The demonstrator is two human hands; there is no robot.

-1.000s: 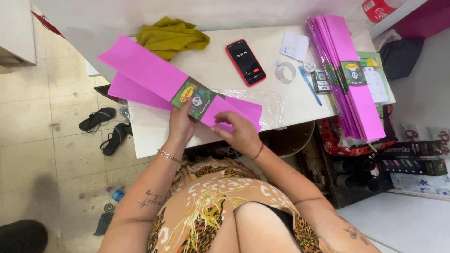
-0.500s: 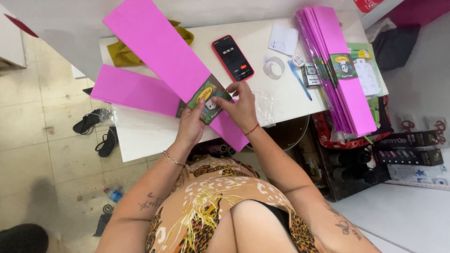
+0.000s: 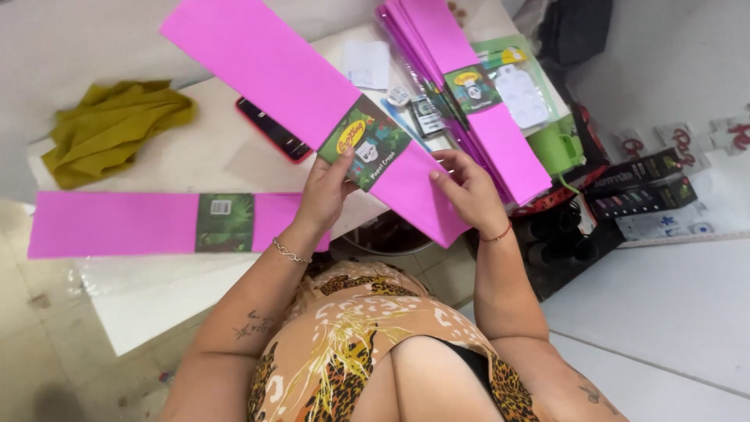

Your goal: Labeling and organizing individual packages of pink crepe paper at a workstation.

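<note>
My left hand (image 3: 324, 195) and my right hand (image 3: 466, 190) both grip one long folded pack of pink crepe paper (image 3: 266, 66) with a green printed band around its middle. The pack is lifted above the white table (image 3: 195, 160) and slants from upper left to lower right. My left hand holds it at the band, my right hand near its lower end. A second pink pack (image 3: 109, 223) with a green band lies flat along the table's near edge, left of my left hand.
A stack of several more pink packs (image 3: 492, 133) lies at the table's right end. A phone with a red case (image 3: 273, 129) lies partly under the lifted pack. An olive cloth (image 3: 109, 129) is at the left. Dark boxes (image 3: 633, 191) stand at the right.
I have lifted the pink pack higher and swung it towards the right. The view has shifted, so the second pack now lies lower left.
</note>
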